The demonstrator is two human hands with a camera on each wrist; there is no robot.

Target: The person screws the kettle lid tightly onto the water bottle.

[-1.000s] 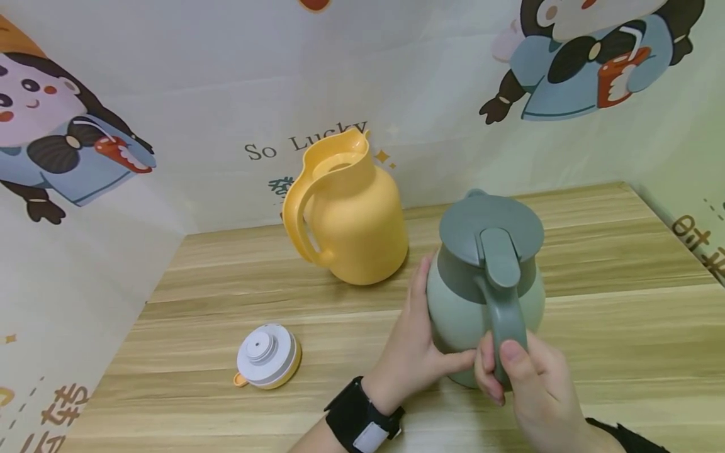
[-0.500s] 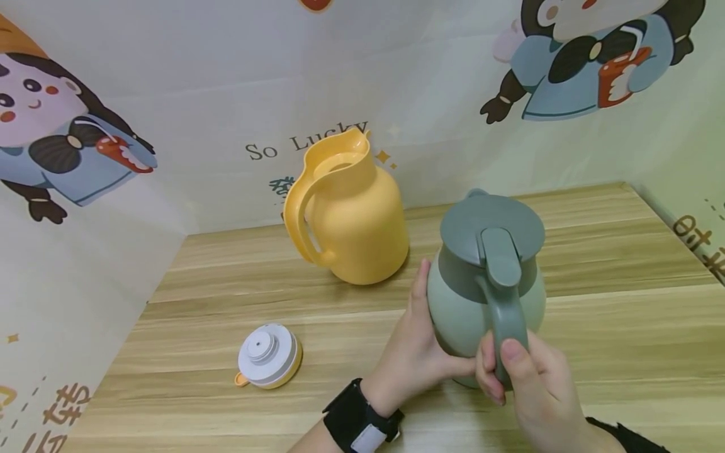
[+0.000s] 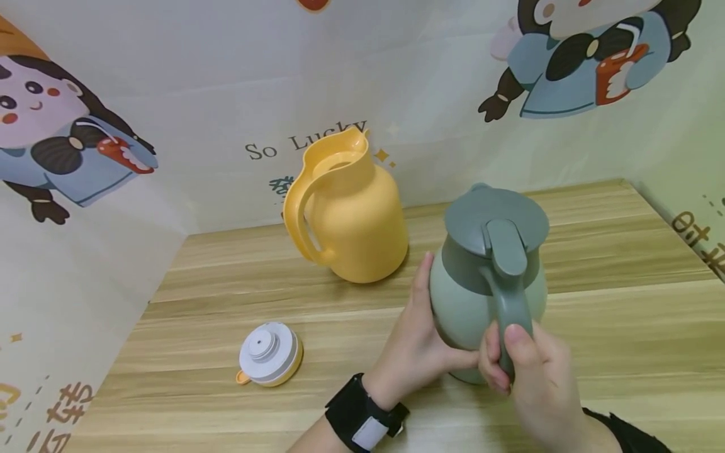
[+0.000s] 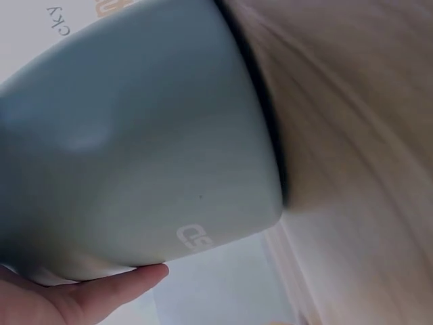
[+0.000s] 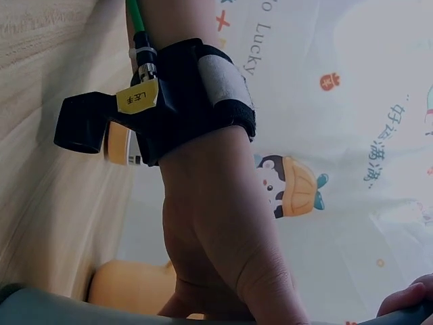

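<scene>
A grey-green thermos jug (image 3: 464,302) with a darker lid (image 3: 493,214) stands at the right of the table, tilted slightly. My right hand (image 3: 538,377) grips its handle (image 3: 510,296), thumb lying along the near side. My left hand (image 3: 416,346) holds the jug's left side low down, fingers round the body and thumb across the front. In the left wrist view, the jug's body (image 4: 149,135) fills much of the picture, with a finger (image 4: 122,291) against it. Whether the base touches the table cannot be told.
A lidless yellow thermos jug (image 3: 362,220) stands behind, near the back wall, handle to the left. Its white-and-yellow stopper (image 3: 270,353) lies on the wooden table (image 3: 192,302) at left. Printed cloth (image 3: 226,75) covers the walls behind and at the sides.
The grey-green thermos jug's lid has shifted slightly right and up, and my right hand has risen a little with the handle. The yellow jug and stopper stay put.
</scene>
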